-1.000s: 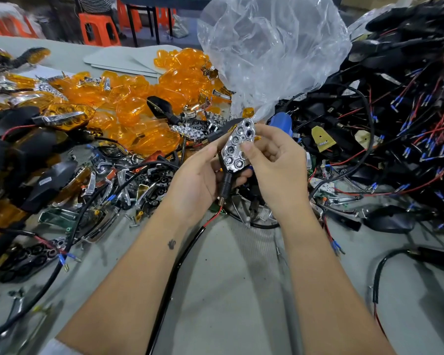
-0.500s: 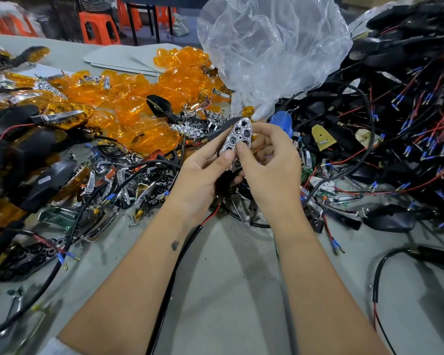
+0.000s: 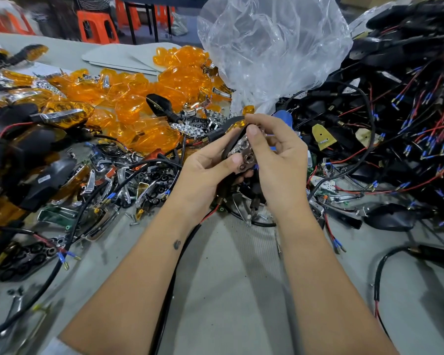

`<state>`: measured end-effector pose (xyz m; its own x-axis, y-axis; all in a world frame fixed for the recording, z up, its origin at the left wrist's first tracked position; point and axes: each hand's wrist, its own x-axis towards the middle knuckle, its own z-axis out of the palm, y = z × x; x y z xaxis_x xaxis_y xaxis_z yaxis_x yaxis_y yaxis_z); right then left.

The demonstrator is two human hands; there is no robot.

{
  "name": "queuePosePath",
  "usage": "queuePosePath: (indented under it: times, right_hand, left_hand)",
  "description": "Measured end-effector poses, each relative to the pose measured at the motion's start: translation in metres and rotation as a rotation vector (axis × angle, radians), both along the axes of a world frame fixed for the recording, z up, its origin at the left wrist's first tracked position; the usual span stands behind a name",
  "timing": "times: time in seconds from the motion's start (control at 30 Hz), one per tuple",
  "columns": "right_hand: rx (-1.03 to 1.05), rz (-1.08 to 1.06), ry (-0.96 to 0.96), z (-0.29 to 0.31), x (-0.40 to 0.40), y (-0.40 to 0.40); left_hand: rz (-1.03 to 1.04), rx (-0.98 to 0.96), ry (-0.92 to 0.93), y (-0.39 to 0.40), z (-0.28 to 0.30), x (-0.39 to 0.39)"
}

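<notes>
Pinching chrome reflector between left hand and right hand (long axis near-upright)

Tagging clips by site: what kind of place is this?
Probably a turn-signal assembly shop: heap of orange lenses, tangle of black wired housings, and a chrome reflector gripped by the left hand and right hand.

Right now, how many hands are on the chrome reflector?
2. The left hand holds the chrome reflector from the left, thumb on its lower end; the right hand pinches its upper end.
</notes>
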<state>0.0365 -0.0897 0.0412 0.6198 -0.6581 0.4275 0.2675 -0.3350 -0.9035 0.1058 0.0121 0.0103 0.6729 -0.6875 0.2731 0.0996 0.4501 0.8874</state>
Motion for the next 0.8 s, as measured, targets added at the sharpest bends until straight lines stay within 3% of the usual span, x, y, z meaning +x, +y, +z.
queuePosePath:
  times: [0.17, 0.47, 0.8]
  right_hand:
    - [0.009, -0.026, -0.016, -0.0016, 0.0016, -0.0009]
    - [0.137, 0.127, -0.081, -0.0034, -0.0005, 0.0021]
    - [0.123, 0.222, -0.079, -0.0080, -0.0009, -0.0063]
  left_hand:
    - [-0.043, -0.006, 0.062, -0.0005, 0.0012, -0.0015]
    - [-0.021, 0.032, 0.078, 0.0021, 0.0020, -0.0006]
    - [-0.115, 0.003, 0.239, 0.0045, 0.0035, 0.0023]
